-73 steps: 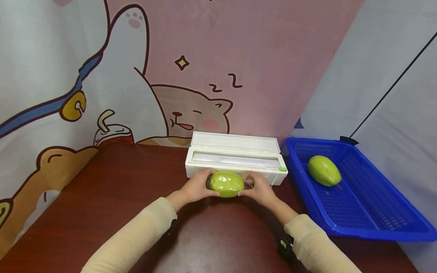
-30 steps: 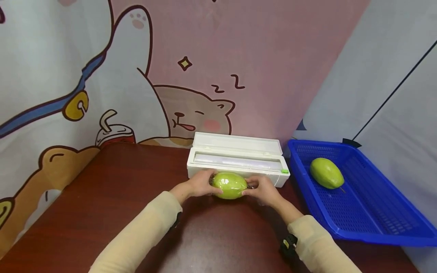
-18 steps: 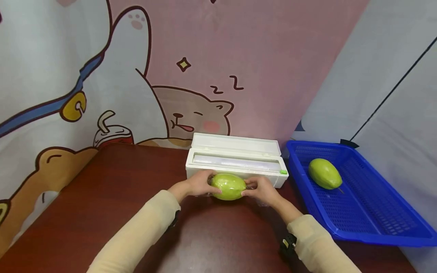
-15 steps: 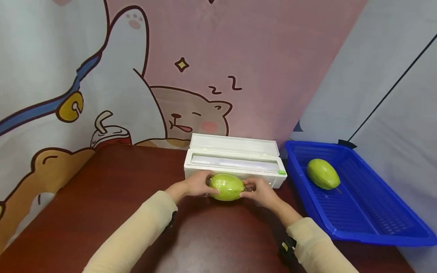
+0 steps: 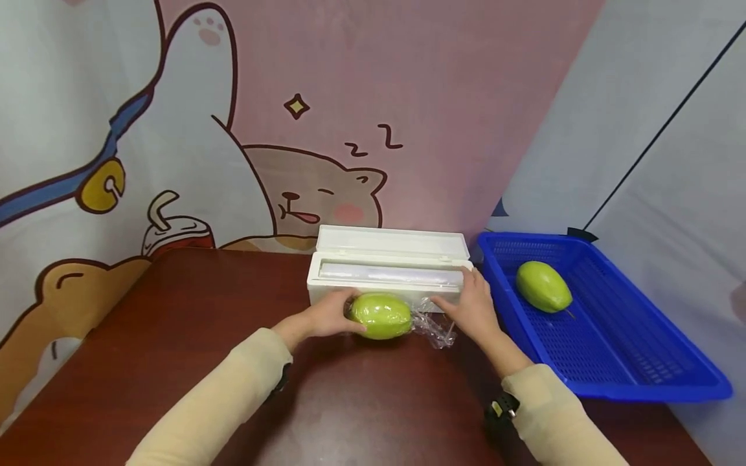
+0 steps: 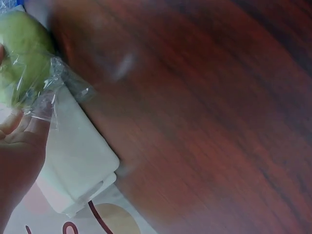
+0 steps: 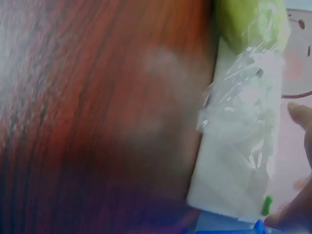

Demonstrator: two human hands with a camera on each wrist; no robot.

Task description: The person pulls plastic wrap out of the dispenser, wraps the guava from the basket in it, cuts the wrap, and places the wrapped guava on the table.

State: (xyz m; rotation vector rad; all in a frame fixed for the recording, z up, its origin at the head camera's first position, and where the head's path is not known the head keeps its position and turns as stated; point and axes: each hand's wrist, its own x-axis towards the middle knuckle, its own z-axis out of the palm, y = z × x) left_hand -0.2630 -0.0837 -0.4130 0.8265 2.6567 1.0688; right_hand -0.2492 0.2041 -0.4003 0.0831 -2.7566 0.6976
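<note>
Cartoon-printed cloth (image 5: pixel 419 97) hangs behind a dark red-brown table (image 5: pixel 192 375), where a long white box (image 5: pixel 393 285) stands near the far edge, lid open, a roll of clear wrap (image 5: pixel 390 274) inside. Just on its near side is a green fruit (image 5: pixel 380 317) in wrap; whether it touches the box I cannot tell. The left hand (image 5: pixel 326 316) grips its left end, fingers and thumb curled round. The right hand (image 5: pixel 474 310) has just let go of the other end and moved to the box's right end, thumb and fingers spread wide, holding nothing that shows. So the twisted wrap end (image 5: pixel 434 329) now trails loose to the right, and 1 hand alone steadies the fruit. Farther right, a blue basket (image 5: pixel 612 330) holds 1 unwrapped fruit (image 5: pixel 544 287).
</note>
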